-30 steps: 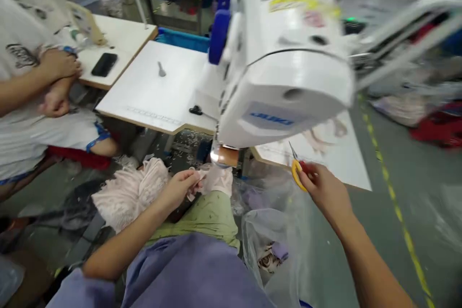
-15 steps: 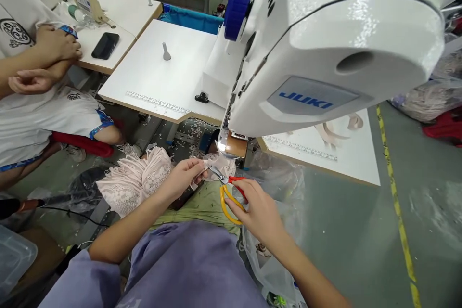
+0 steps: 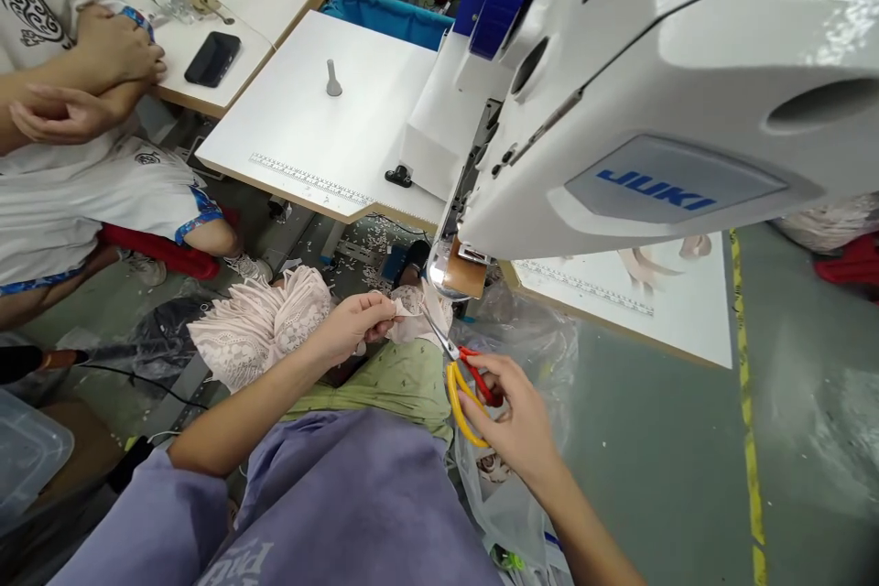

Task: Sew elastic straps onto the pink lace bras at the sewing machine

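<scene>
My left hand (image 3: 353, 325) pinches a small piece of pale pink lace fabric (image 3: 412, 307) just under the head of a white JUKI sewing machine (image 3: 652, 101). My right hand (image 3: 512, 417) grips yellow-and-red thread snips (image 3: 463, 380), whose blades point up at the lace beside the machine's needle area. A bigger bunch of pink lace (image 3: 265, 325) lies to the left of my left wrist, above my green-clad knee.
The white sewing table (image 3: 322, 137) carries a grey peg (image 3: 333, 80). Another person's folded arms (image 3: 75, 87) rest at a neighbouring table with a black phone (image 3: 212, 58). A clear plastic bag (image 3: 515, 485) hangs below my right hand. A yellow floor line (image 3: 745, 403) runs on the right.
My right hand brought the snips from the right in to the lace at the machine, then shifted slightly down and right. My left hand kept its pinch on the lace.
</scene>
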Action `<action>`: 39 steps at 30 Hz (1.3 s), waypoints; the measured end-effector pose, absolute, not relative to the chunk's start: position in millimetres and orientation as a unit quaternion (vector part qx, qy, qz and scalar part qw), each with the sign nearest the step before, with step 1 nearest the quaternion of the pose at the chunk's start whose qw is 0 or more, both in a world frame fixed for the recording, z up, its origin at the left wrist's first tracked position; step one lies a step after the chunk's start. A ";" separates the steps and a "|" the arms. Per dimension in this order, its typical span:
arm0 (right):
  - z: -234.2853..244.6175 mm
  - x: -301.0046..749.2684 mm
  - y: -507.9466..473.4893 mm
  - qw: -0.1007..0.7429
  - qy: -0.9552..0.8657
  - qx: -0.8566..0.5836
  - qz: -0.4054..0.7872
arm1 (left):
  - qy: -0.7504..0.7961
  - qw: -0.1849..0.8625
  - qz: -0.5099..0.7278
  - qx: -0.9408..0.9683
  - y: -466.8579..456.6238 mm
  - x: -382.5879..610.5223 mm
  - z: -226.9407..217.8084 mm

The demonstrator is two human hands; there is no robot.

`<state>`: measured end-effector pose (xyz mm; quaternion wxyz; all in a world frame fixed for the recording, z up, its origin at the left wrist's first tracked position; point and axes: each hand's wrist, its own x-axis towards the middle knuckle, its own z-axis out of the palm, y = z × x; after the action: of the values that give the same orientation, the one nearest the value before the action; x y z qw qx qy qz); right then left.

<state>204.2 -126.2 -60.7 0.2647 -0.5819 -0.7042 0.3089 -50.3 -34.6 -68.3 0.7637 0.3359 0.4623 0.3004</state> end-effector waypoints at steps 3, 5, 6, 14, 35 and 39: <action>-59.9 200.4 -128.2 0.271 -0.703 -0.567 0.333 | 0.457 0.767 0.316 0.321 -35.6 -50.2 -70.3; -60.3 195.6 -127.6 0.263 -0.699 -0.564 0.351 | 0.449 0.762 0.321 0.338 -36.6 -50.4 -70.8; -60.9 193.0 -126.9 0.261 -0.696 -0.565 0.358 | 0.447 0.757 0.323 0.352 -37.1 -50.5 -70.7; -65.1 175.7 -113.2 0.250 -0.675 -0.574 0.390 | 0.499 0.669 0.291 0.468 -41.5 -50.6 -64.1; -54.0 207.6 -123.8 0.201 -0.627 -0.636 0.403 | 0.458 0.701 0.372 0.400 -42.0 -51.7 -73.6; -46.9 239.0 -119.8 0.108 -0.608 -0.683 0.390 | 0.431 0.733 0.382 0.361 -41.2 -52.1 -75.0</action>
<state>239.0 -119.8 -46.9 0.1083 -0.6830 -0.6078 0.3904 -52.1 -41.2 -75.0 0.7333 0.3608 0.4315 0.3820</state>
